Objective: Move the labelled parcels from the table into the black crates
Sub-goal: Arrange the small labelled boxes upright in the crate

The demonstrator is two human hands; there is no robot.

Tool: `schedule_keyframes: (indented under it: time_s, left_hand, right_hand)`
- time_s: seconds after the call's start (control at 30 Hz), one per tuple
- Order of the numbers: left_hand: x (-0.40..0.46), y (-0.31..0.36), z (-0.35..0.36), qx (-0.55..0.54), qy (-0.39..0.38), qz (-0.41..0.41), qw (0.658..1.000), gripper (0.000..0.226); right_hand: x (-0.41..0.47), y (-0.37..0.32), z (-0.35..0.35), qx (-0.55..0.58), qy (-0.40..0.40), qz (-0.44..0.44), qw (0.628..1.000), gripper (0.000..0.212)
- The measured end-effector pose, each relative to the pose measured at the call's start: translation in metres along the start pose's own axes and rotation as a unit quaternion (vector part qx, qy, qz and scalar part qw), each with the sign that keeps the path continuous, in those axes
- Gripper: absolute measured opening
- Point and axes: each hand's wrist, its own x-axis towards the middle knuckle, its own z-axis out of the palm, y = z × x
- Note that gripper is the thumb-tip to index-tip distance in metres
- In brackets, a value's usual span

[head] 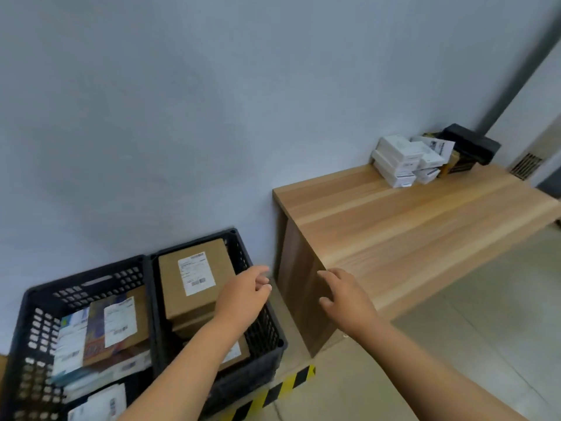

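Observation:
Two black crates stand on the floor at lower left. The right crate (267, 323) holds a brown cardboard parcel (194, 278) with a white label, stacked on other brown boxes. The left crate (33, 314) holds several labelled parcels (117, 323). My left hand (246, 296) hovers over the right crate's right rim, fingers apart, holding nothing. My right hand (346, 296) is empty with spread fingers, in front of the wooden table's (409, 235) near left corner. A pile of white labelled boxes (400, 161) sits at the table's far edge by the wall.
A black box (470, 144) and a yellow-black box (455, 162) lie beside the white pile. Yellow-black hazard tape (282, 390) marks the floor in front of the crates. The wall runs behind crates and table. Tiled floor lies to the right.

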Motion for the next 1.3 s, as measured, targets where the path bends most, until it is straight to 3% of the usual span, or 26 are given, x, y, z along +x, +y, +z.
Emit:
schedule_keyframes:
  time_s: [0.23,0.63,1.07,1.3]
  left_hand:
    - [0.024,0.121,0.081,-0.001,-0.034,0.074,0.997,0.031]
    - [0.105,0.227,0.184,-0.003,-0.086,0.129,0.988,0.026]
    - [0.266,0.348,0.286,-0.061,-0.090,0.119,0.987,0.024]
    - [0.322,0.379,0.309,-0.037,-0.107,0.107,0.988,0.024]
  right_hand:
    - [-0.018,0.113,-0.096,0.003,0.059,0.040,0.997,0.052]
    - [0.006,0.257,-0.172,0.009,0.095,0.105,0.990,0.050]
    - [0.132,0.407,-0.278,-0.002,0.102,0.139,0.985,0.050]
    - [0.186,0.460,-0.296,0.029,0.078,0.140,0.987,0.052]
